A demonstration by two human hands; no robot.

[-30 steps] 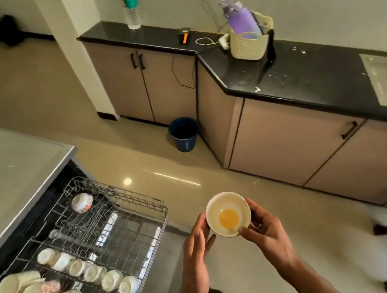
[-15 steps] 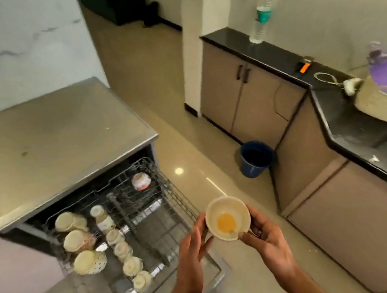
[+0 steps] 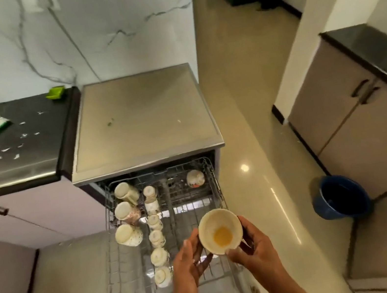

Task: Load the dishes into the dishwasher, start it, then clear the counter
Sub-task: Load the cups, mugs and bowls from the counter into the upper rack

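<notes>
Holding the bowl [image 3: 219, 231] mouth-up between your left hand [image 3: 187, 263] and right hand [image 3: 253, 247], you stand over the rack's [image 3: 131, 281] bare right half, lower centre of frame.

I see my left hand [image 3: 187, 263] and right hand [image 3: 254, 246] cupping a cream bowl [image 3: 219, 230] with yellow residue, low in the frame. It hangs above the pulled-out dishwasher rack [image 3: 211, 280], where upturned cups [image 3: 160, 255] sit in rows at lower centre. A blue bucket [image 3: 338, 198] stands on the floor at right.

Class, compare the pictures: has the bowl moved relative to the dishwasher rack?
Yes. The bowl, held by both hands, was right of the rack over bare floor; now it hangs above the rack's right side.
</notes>
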